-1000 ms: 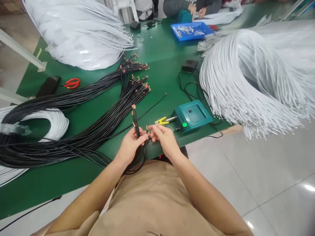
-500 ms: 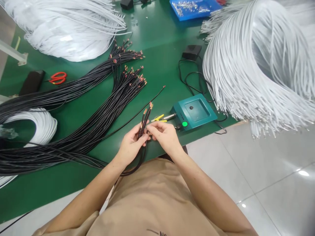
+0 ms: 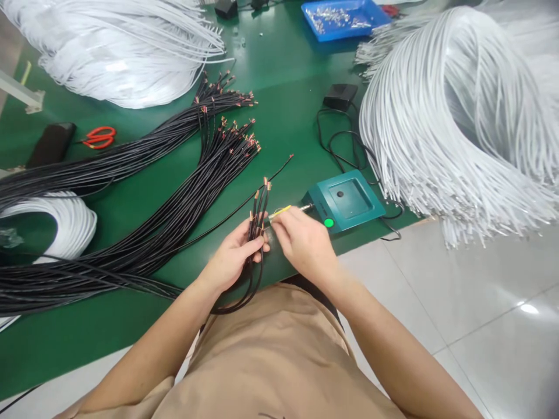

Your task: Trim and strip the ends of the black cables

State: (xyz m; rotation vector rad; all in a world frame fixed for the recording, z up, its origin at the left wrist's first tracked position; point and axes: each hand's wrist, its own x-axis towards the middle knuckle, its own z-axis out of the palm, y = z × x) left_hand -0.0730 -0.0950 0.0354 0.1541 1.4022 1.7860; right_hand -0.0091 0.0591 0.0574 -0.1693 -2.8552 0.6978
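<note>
Several black cables (image 3: 257, 212) with coloured wire ends stand upright between the fingers of my left hand (image 3: 236, 250), which is closed around them. Just to the right, my right hand (image 3: 303, 238) has its fingers pinched together beside a yellow piece (image 3: 282, 210); what lies between the fingertips is too small to tell. Behind the right hand is a green device (image 3: 345, 201) with a round green button and a metal tip pointing left. Long bundles of black cables (image 3: 174, 215) with stripped ends lie to the left.
White cable bundles lie at the back left (image 3: 126, 58) and right (image 3: 414, 128). A blue tray (image 3: 345, 20) holds small metal parts. Red-handled scissors (image 3: 99, 137), a dark phone-like object (image 3: 51, 144), a white coil (image 3: 74, 224) and a black box (image 3: 339, 96) rest on the green table (image 3: 279, 122).
My right hand has moved right, away from the cables, to the yellow piece at the device's tip. The cables in my left hand are fanned out more.
</note>
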